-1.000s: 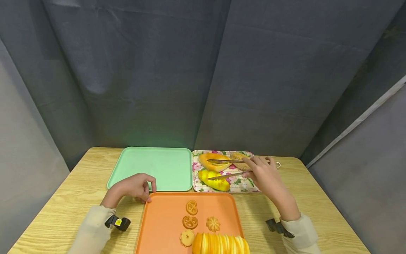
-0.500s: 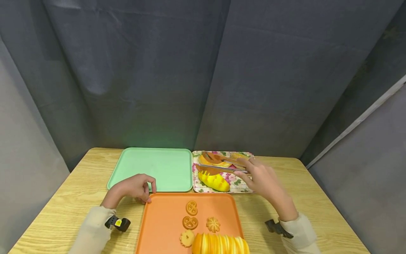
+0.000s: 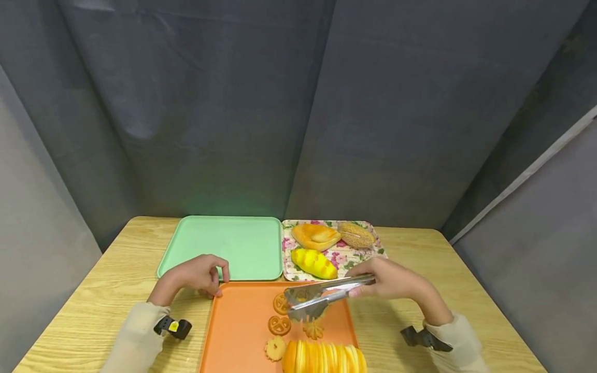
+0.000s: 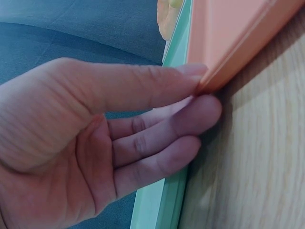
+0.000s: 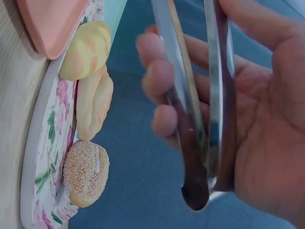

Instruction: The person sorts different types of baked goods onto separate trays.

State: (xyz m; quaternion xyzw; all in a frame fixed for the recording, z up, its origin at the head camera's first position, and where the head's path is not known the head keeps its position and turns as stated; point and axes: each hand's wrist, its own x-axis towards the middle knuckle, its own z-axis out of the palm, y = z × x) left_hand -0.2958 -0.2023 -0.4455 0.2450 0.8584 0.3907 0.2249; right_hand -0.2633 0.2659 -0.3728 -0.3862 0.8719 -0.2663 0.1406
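My left hand (image 3: pixel 200 274) pinches the far left corner of the orange tray (image 3: pixel 242 321); in the left wrist view, the thumb (image 4: pixel 152 86) lies on top and the fingers below. My right hand (image 3: pixel 387 280) grips metal tongs (image 3: pixel 342 283), their arms slightly spread in the right wrist view. Over the tray's far right part, the tong tips hang above the cookies with nothing visible between them. Two pretzel cookies (image 3: pixel 280 325), a round cookie (image 3: pixel 275 349), a flower-shaped cookie (image 3: pixel 313 329) and a sliced loaf (image 3: pixel 324 357) lie on the tray. The tongs partly cover the far pretzel.
A green tray (image 3: pixel 233 246) stands behind at the left. Beside it, a flowered tray (image 3: pixel 289 272) carries a yellow bread roll (image 3: pixel 314 263), a golden bun (image 3: pixel 316 237) and a seeded bun (image 3: pixel 356 235). Dark curtains (image 3: pixel 224 129) hang behind the wooden table (image 3: pixel 466 311).
My right hand has drawn the tongs from above the flowered tray toward me, over the orange tray. The left hand stays at the tray corner. The breads keep their places.
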